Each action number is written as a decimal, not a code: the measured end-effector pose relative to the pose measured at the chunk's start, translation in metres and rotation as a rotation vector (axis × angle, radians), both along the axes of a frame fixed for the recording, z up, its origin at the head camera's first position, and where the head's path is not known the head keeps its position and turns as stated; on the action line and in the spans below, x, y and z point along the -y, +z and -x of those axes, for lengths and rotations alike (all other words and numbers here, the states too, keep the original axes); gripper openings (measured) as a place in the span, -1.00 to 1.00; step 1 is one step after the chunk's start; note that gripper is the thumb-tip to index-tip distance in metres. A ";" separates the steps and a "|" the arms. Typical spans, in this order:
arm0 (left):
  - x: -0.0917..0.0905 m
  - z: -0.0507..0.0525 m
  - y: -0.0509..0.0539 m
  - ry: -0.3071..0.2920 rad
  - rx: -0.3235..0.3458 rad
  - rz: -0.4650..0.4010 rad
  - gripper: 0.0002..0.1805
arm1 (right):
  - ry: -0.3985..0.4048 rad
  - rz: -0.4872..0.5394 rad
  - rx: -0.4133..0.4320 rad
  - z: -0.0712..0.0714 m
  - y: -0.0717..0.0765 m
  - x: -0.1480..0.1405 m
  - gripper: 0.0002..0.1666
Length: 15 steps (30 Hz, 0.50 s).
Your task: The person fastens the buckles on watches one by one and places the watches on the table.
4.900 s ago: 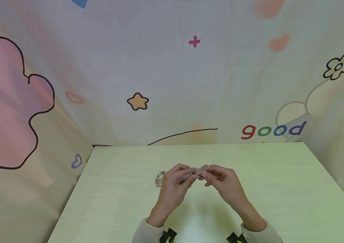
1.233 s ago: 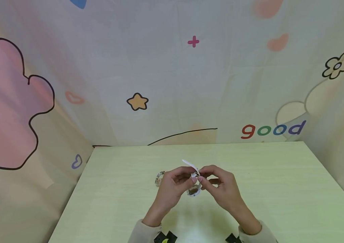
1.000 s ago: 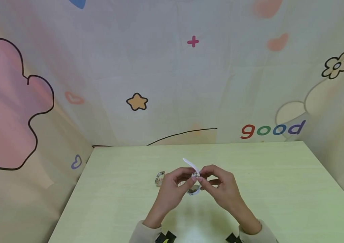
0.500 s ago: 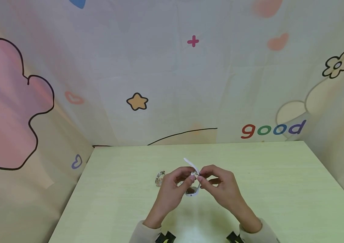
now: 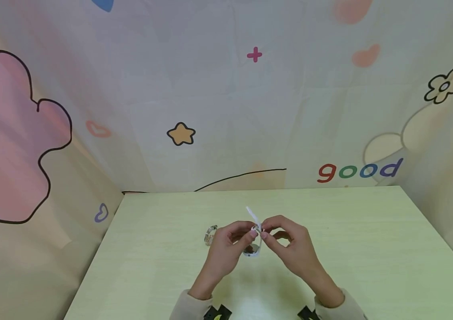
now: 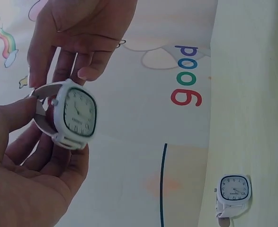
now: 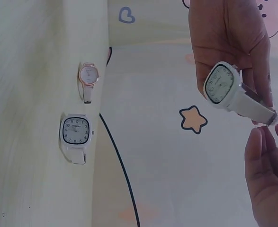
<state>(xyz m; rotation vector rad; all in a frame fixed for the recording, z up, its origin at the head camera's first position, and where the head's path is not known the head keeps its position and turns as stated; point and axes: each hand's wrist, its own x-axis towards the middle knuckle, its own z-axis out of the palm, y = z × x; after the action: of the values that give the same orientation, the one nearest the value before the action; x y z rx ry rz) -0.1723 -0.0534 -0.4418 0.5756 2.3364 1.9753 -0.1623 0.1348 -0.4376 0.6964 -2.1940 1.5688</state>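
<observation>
A white wristwatch with a squarish case (image 5: 251,250) hangs below my fingertips, its strap bent into a loop. Its light dial (image 6: 79,111) faces away from me. My left hand (image 5: 226,251) pinches the strap near the buckle between thumb and fingers. Opposite it, my right hand (image 5: 292,244) pinches the same strap where the two bands meet. The strap's free end (image 5: 253,214) points up above the fingers. Fingers partly cover the buckle, so whether the pin sits in a hole cannot be told.
On the pale table (image 5: 150,266) lie a round watch with a rose-gold rim (image 7: 88,75), left of my hands, and a second square white watch (image 7: 76,131), mostly behind my hands in the head view. A printed cloth backdrop (image 5: 218,89) stands behind the table.
Earliest, a pale band lay slanted between both hands; later the watch case hangs below them. Over the last second the free strap end has tipped more upright and the case shifted slightly left.
</observation>
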 end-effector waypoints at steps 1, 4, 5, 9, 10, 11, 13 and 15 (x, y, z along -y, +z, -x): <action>0.000 0.000 0.000 0.003 0.001 0.002 -0.75 | -0.004 0.005 -0.005 0.000 0.000 0.000 -0.79; 0.000 -0.001 -0.001 0.015 0.000 0.017 -0.74 | -0.017 0.017 -0.033 0.000 0.001 -0.001 -0.75; 0.000 -0.001 -0.001 0.020 0.001 0.021 -0.73 | -0.019 0.021 -0.038 0.000 0.002 -0.001 -0.75; 0.000 -0.001 -0.004 0.031 -0.008 0.041 -0.75 | -0.036 0.019 -0.069 0.001 0.004 -0.001 -0.69; -0.001 -0.001 -0.004 0.032 -0.012 0.044 -0.76 | -0.044 0.014 -0.068 0.001 0.005 -0.001 -0.68; -0.001 -0.001 -0.005 0.032 -0.015 0.048 -0.76 | -0.051 0.008 -0.069 0.001 0.005 -0.001 -0.68; -0.002 -0.002 -0.006 0.033 -0.020 0.058 -0.77 | -0.067 -0.009 -0.069 0.001 0.006 -0.001 -0.67; -0.002 -0.002 -0.006 0.037 -0.024 0.067 -0.77 | -0.081 -0.026 -0.060 0.000 0.006 -0.001 -0.68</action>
<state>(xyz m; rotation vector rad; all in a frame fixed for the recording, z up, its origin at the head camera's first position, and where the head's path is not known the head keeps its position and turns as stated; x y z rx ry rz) -0.1698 -0.0509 -0.4473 0.5592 2.4344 1.9065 -0.1627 0.1359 -0.4314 0.6459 -2.1748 1.4631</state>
